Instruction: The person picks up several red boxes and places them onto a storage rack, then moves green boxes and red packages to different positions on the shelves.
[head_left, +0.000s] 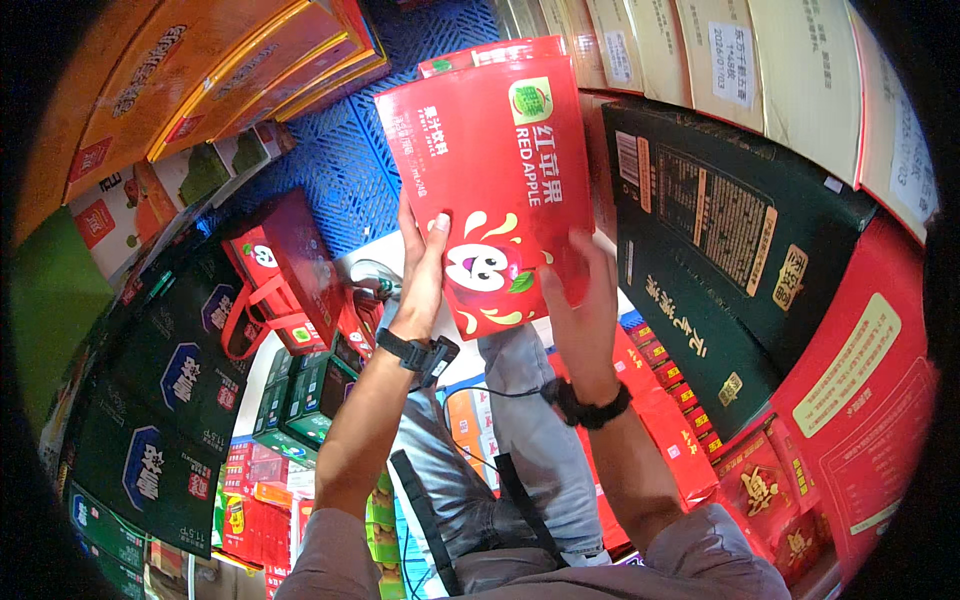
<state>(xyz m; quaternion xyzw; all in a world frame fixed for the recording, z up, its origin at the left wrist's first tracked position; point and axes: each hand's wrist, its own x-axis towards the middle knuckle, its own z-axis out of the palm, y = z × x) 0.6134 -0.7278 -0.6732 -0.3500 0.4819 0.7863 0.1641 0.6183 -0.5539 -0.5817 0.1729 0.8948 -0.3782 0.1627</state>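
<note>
My left hand (424, 262) grips the left edge of a red cardboard drink carton (480, 161), thumb on its front. The carton is held up before me, slightly tilted, with a cartoon apple face and large writing on its front. My right hand (589, 315) is blurred at the carton's lower right edge, fingers apart; whether it touches the carton is unclear. The top of another red carton (491, 54) shows behind the held one. To the left is a red carton with a ribbon handle (281, 281), bearing the same apple face.
Dark green cartons (157, 420) are stacked at the left, orange cartons (150, 82) above them. A large dark green box (697, 247) and cream cartons (720, 67) stand at the right. Blue plastic floor mats (322, 180) lie ahead. Red packs (645, 435) lie beside my right leg.
</note>
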